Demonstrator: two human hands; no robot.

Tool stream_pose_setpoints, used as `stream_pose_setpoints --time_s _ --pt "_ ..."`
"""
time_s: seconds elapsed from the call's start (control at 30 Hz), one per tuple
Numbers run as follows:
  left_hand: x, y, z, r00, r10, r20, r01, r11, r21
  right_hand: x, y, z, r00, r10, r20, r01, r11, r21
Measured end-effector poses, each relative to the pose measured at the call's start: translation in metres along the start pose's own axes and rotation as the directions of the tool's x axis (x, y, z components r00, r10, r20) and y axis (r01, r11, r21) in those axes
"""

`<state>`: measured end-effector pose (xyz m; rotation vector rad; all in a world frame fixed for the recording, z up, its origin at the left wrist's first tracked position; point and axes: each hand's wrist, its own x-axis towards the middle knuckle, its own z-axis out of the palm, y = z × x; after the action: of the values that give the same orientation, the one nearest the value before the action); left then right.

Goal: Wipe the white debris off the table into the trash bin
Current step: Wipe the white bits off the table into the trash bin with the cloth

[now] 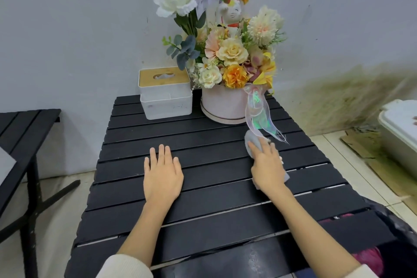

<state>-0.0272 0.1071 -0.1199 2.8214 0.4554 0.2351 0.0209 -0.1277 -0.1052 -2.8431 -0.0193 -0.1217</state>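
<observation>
A: L hand (163, 175)?
B: Laid flat, fingers spread, nothing held; table (203, 133) is steadied, by judgement.
A: R hand (267, 168)?
B: Pressed on grey cloth (251, 140) at 3 o'clock, near ribbon (259, 110). Debris (280, 159): small white bits beside R hand. Bin (392, 228) at 5 o'clock, black-lined, for sweep-off.

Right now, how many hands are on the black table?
2. The left hand lies flat on the black table near its middle; the right hand presses a grey cloth near the right edge, by the ribbon.
</observation>
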Motion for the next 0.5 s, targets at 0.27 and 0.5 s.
stream_pose_setpoints --time_s 0.27,0.5 --pt "-0.016 0.058 -0.006 0.996 0.045 -0.079 -0.073 0.911 -0.407 -0.048 -0.032 -0.025 0.989 -0.074 -0.126 0.096 0.979 0.182" --pt "-0.030 0.081 0.011 0.997 0.069 -0.036 -0.078 0.894 -0.442 -0.053 -0.027 0.014 0.979 -0.202 0.038 0.195 0.971 0.141"
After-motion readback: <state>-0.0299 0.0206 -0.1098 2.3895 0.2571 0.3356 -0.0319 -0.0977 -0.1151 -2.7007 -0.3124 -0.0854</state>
